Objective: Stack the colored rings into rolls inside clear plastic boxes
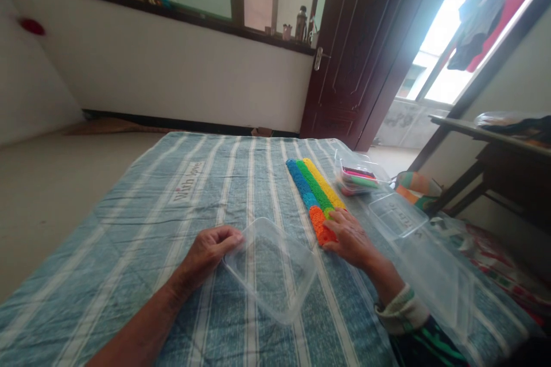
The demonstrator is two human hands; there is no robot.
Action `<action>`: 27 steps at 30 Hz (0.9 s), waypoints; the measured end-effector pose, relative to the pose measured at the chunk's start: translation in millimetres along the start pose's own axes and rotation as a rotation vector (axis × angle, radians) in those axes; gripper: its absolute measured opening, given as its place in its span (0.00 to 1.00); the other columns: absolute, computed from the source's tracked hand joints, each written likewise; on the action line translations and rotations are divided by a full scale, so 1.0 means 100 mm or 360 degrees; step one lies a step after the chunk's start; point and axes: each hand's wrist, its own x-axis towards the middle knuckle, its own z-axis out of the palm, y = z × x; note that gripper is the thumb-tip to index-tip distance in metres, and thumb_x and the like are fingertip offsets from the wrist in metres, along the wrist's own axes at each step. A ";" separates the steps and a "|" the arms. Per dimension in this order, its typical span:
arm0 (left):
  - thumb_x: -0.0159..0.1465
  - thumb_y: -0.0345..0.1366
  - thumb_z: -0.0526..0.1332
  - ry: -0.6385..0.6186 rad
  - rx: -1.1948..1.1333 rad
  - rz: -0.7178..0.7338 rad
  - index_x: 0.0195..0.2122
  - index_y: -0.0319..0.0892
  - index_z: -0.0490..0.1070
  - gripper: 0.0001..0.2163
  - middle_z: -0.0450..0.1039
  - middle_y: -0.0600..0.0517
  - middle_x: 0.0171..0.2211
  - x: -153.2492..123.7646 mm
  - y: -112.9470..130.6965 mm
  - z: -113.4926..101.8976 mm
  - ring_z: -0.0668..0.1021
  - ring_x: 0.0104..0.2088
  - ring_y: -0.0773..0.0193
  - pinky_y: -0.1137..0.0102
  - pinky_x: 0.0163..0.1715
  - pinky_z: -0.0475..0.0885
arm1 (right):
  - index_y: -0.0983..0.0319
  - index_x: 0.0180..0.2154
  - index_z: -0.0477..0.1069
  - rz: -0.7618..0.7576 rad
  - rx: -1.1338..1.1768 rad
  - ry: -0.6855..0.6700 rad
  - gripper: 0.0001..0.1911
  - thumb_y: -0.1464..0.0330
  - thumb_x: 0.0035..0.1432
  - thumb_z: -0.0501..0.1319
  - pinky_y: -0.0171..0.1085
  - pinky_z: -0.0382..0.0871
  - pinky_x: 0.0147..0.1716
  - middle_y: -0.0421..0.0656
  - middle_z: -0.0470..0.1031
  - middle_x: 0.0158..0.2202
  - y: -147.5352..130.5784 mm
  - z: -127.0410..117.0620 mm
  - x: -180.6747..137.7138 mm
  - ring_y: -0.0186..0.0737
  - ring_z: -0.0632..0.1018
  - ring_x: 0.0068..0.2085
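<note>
My left hand (210,249) has its fingers curled on the left rim of a clear plastic lid (270,266), which is tipped up off the striped blue cloth (150,223). My right hand (350,235) rests fingers-down on the near end of a bundle of coloured strips (314,189): blue, green and yellow side by side, with an orange piece (321,226) at the near end. Its fingertips press on the orange piece and the green strip.
A clear box (359,178) holding more coloured pieces stands right of the strips. A clear lid (396,215) and a large clear container (434,281) lie by the cloth's right edge. A dark table (499,143) and a brown door (357,51) are beyond.
</note>
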 end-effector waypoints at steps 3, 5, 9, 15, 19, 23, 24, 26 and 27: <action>0.54 0.47 0.63 -0.0049 0.0032 0.0017 0.20 0.40 0.70 0.14 0.67 0.56 0.21 0.01 -0.01 -0.01 0.66 0.24 0.67 0.73 0.26 0.61 | 0.60 0.43 0.75 -0.0046 -0.0015 0.0008 0.16 0.62 0.52 0.68 0.51 0.56 0.59 0.49 0.69 0.51 0.01 -0.03 -0.01 0.54 0.63 0.60; 0.54 0.47 0.62 -0.0077 0.0049 0.0024 0.20 0.40 0.70 0.15 0.66 0.56 0.20 0.01 -0.01 -0.02 0.66 0.23 0.68 0.73 0.25 0.60 | 0.60 0.42 0.76 -0.0071 -0.0019 0.0023 0.16 0.61 0.52 0.68 0.50 0.56 0.59 0.49 0.69 0.50 0.02 -0.04 -0.01 0.54 0.63 0.59; 0.55 0.49 0.62 -0.0111 0.0081 0.0031 0.20 0.40 0.70 0.16 0.65 0.57 0.19 0.00 0.01 -0.02 0.65 0.23 0.68 0.74 0.25 0.60 | 0.61 0.40 0.76 -0.0072 -0.0007 0.0062 0.16 0.59 0.51 0.69 0.51 0.55 0.60 0.49 0.70 0.49 0.03 -0.03 -0.03 0.55 0.63 0.59; 0.54 0.50 0.62 -0.0079 0.0115 0.0027 0.20 0.40 0.70 0.17 0.65 0.57 0.19 0.01 0.00 -0.01 0.65 0.22 0.68 0.74 0.25 0.60 | 0.61 0.41 0.75 -0.0032 -0.0034 0.0125 0.16 0.60 0.52 0.68 0.50 0.56 0.59 0.48 0.70 0.49 -0.03 -0.04 -0.08 0.54 0.64 0.59; 0.54 0.49 0.62 -0.0054 0.0145 0.0042 0.21 0.40 0.71 0.16 0.67 0.56 0.20 0.03 -0.05 -0.01 0.66 0.23 0.68 0.74 0.24 0.60 | 0.61 0.41 0.74 0.0180 -0.0083 0.0238 0.14 0.61 0.55 0.66 0.44 0.64 0.51 0.48 0.72 0.46 -0.13 -0.08 -0.21 0.51 0.70 0.51; 0.55 0.49 0.61 -0.0080 0.0174 0.0049 0.21 0.40 0.71 0.16 0.67 0.56 0.20 0.06 -0.09 -0.03 0.67 0.24 0.67 0.74 0.25 0.61 | 0.62 0.40 0.73 0.0571 -0.0157 0.0222 0.16 0.56 0.59 0.62 0.41 0.66 0.42 0.49 0.76 0.40 -0.27 -0.06 -0.33 0.50 0.74 0.44; 0.55 0.50 0.61 -0.0095 0.0186 0.0050 0.21 0.41 0.71 0.16 0.67 0.56 0.20 0.06 -0.10 -0.03 0.67 0.24 0.67 0.74 0.25 0.61 | 0.62 0.40 0.72 0.0637 -0.0154 0.0186 0.18 0.54 0.59 0.61 0.41 0.66 0.40 0.49 0.76 0.39 -0.31 -0.05 -0.33 0.50 0.75 0.44; 0.56 0.50 0.61 -0.0128 0.0212 0.0056 0.22 0.41 0.71 0.17 0.67 0.56 0.21 0.07 -0.11 -0.04 0.67 0.24 0.67 0.74 0.25 0.61 | 0.62 0.41 0.72 0.0728 -0.0133 0.0117 0.20 0.52 0.58 0.61 0.40 0.66 0.37 0.49 0.76 0.38 -0.37 -0.03 -0.32 0.50 0.76 0.42; 0.56 0.50 0.61 -0.0142 0.0221 0.0060 0.22 0.41 0.71 0.17 0.67 0.56 0.21 0.08 -0.11 -0.05 0.67 0.24 0.67 0.74 0.25 0.61 | 0.63 0.41 0.71 0.0756 -0.0125 0.0100 0.21 0.52 0.58 0.61 0.39 0.66 0.37 0.48 0.76 0.39 -0.40 -0.03 -0.30 0.49 0.76 0.42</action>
